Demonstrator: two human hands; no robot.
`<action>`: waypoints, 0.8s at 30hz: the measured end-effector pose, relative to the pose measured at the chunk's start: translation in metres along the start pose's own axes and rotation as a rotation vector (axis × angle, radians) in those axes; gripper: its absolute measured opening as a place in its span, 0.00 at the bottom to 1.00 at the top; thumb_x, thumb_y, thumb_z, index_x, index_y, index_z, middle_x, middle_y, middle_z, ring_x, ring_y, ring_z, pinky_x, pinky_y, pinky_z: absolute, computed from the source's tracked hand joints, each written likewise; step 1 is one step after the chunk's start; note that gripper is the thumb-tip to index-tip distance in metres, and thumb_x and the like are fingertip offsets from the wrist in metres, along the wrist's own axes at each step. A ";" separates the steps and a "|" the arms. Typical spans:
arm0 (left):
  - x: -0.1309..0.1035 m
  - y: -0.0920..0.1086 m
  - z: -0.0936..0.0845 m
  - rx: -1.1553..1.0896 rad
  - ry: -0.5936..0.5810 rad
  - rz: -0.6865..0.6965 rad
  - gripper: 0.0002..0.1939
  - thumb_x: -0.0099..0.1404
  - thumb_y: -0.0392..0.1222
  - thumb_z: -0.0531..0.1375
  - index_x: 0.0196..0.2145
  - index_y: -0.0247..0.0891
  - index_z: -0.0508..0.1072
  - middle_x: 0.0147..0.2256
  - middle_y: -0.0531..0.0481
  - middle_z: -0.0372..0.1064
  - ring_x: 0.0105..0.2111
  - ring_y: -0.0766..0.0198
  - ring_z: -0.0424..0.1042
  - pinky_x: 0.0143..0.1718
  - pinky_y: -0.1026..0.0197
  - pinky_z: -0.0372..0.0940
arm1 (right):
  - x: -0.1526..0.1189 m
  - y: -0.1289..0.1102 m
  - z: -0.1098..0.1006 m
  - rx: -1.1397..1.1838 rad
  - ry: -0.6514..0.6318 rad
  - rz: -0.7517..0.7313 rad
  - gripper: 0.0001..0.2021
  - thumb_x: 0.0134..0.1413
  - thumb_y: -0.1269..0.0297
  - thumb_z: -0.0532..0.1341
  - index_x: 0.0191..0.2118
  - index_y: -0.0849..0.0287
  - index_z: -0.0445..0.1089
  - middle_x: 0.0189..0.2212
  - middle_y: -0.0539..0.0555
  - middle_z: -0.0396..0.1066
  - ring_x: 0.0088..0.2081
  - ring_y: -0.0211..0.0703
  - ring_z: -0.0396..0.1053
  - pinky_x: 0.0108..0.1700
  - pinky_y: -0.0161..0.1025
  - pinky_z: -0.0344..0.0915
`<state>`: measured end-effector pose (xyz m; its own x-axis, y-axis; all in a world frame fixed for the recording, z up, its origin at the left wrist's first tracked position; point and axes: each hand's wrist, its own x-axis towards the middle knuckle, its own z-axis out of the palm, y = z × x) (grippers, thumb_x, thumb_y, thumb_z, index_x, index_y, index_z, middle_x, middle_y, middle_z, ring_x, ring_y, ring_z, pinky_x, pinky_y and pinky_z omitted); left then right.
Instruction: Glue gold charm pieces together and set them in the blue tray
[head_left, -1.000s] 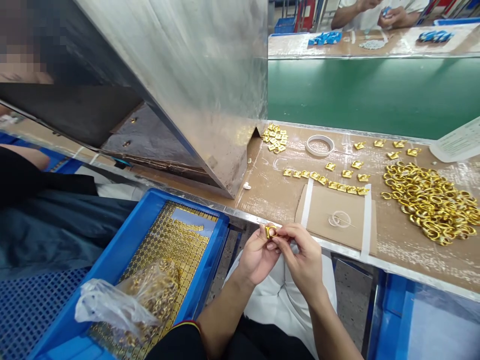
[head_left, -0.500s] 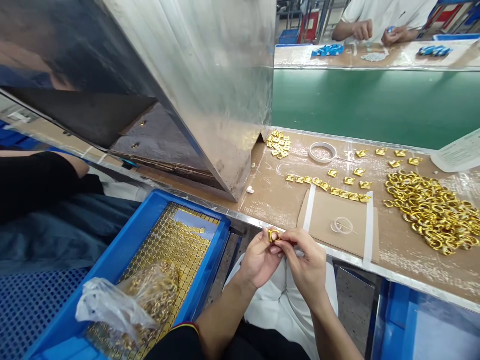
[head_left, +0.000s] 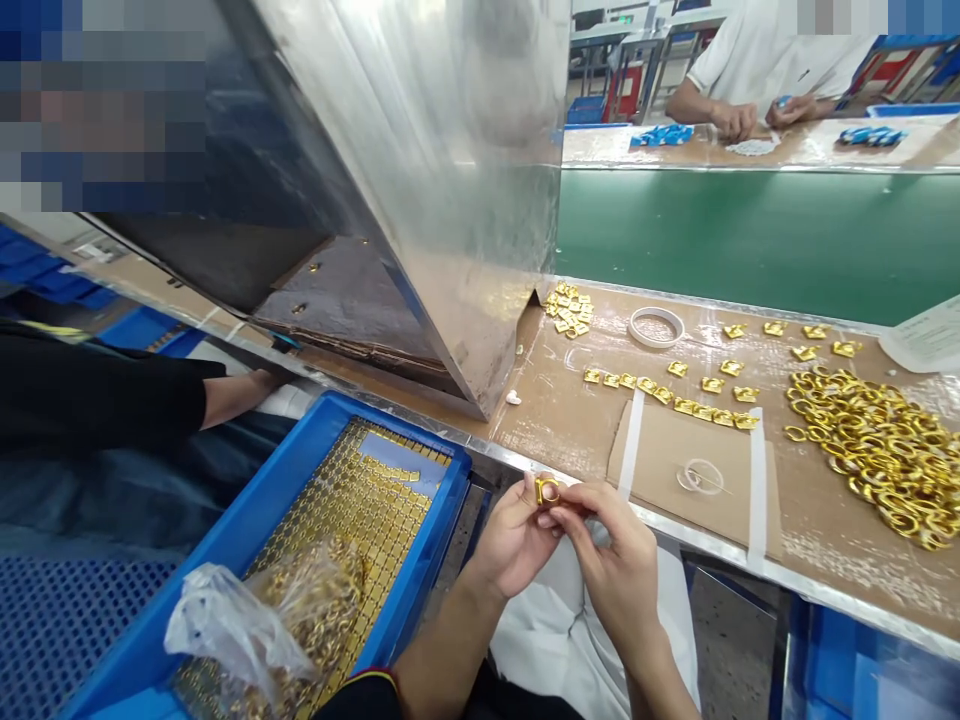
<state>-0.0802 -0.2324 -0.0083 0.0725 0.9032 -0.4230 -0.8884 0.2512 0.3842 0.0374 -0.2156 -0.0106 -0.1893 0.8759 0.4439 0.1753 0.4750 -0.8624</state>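
Observation:
My left hand [head_left: 511, 545] pinches a small shiny gold piece [head_left: 541, 490], which looks like a square plate with a ring. My right hand [head_left: 619, 550] closes its thumb and fingers on the ring side of the same piece. Both hands meet above my lap, just off the table's near edge. Beyond them on the table lies a row of similar gold pieces [head_left: 628, 381] along a cardboard sheet [head_left: 660, 468] with white tape strips. A clear plastic ring [head_left: 701, 476] rests on that sheet. To the right is a heap of gold rings [head_left: 874, 440].
A blue tray [head_left: 442, 520] at my left holds gold squares and a plastic bag [head_left: 240, 625]. A metal housing [head_left: 450, 200] stands on the table. Behind are a tape roll [head_left: 656, 327] and a small gold pile [head_left: 568, 308]. One person sits left, another across the green belt [head_left: 750, 225].
The view has shifted slightly, so the table appears lower and further right. My hands still hold the gold piece together. The left neighbour's forearm now shows; the far person's hand has lowered to the table.

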 end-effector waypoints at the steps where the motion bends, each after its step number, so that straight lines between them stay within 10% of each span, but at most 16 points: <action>1: -0.001 0.001 0.000 0.010 -0.024 0.013 0.19 0.58 0.50 0.72 0.26 0.33 0.73 0.25 0.55 0.61 0.24 0.71 0.56 0.33 0.65 0.61 | -0.001 -0.001 0.001 0.013 0.001 0.009 0.08 0.61 0.72 0.64 0.43 0.53 0.73 0.33 0.51 0.76 0.33 0.44 0.76 0.36 0.37 0.74; 24: -0.010 0.003 -0.009 0.058 -0.121 -0.044 0.22 0.55 0.54 0.74 0.33 0.33 0.75 0.29 0.53 0.64 0.31 0.67 0.64 0.36 0.65 0.63 | 0.013 -0.011 -0.011 0.061 -0.283 0.064 0.10 0.64 0.61 0.64 0.50 0.52 0.73 0.45 0.57 0.72 0.47 0.50 0.71 0.49 0.46 0.71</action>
<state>-0.0881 -0.2441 -0.0098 0.1678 0.9256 -0.3393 -0.8557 0.3077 0.4161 0.0433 -0.2081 0.0074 -0.4433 0.8409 0.3104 0.1385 0.4064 -0.9031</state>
